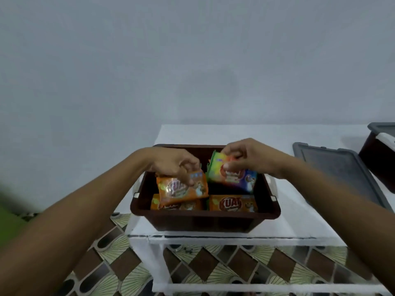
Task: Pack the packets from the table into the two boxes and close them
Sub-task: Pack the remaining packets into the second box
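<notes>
A dark brown box (203, 221) stands open on the white table (299, 210), with orange packets (234, 203) lying along its near side. My left hand (173, 164) pinches an orange packet (181, 189) by its top edge, over the left half of the box. My right hand (245, 158) pinches a multicoloured green, orange and purple packet (233, 176) over the right half. A second dark box (376, 163) with a grey lid on it shows at the right edge, partly cut off.
A loose grey lid (339, 171) lies flat on the table to the right of the open box. The wall rises straight behind the table. Patterned floor tiles (119, 265) show below and to the left of the table's front edge.
</notes>
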The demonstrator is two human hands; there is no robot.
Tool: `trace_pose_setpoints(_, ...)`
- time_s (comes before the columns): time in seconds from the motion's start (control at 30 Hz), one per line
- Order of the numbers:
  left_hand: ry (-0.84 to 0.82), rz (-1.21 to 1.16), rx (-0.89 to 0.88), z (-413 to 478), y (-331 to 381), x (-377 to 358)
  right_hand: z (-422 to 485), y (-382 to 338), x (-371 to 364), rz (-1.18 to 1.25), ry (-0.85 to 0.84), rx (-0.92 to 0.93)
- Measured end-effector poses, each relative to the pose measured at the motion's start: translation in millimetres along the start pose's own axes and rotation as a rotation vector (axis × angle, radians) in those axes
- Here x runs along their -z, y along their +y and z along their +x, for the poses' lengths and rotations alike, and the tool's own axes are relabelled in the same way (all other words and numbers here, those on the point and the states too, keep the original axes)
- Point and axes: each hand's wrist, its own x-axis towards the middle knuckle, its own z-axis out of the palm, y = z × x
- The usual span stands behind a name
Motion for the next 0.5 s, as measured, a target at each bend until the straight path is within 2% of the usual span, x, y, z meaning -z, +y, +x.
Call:
trace_pose_setpoints(0.13, 0.02, 0.187, -0.009, -4.5, 0.1, -17.1, -2.2, 8.0, -26.3, -0.374, -0.148, 0.055)
trace_pose_setpoints(0.23, 0.021, 0.376, 0.031, -11.9, -0.4, -21.0, -2.8, 13.4, -37.8, -0.718, -0.174, 0.099)
trace_pose_setpoints(0.4, -0.013, 0.504, 0.067, -18.3, -2.3, -18.1, -2.5, 12.3, -35.3, -0.807, -0.2, 0.092)
trace_pose_setpoints(0.5, 0.157, 0.506, -0.047, -13.9, -6.2, -11.6, 4.0, 8.2, -28.2, -0.924, -0.028, 0.182)
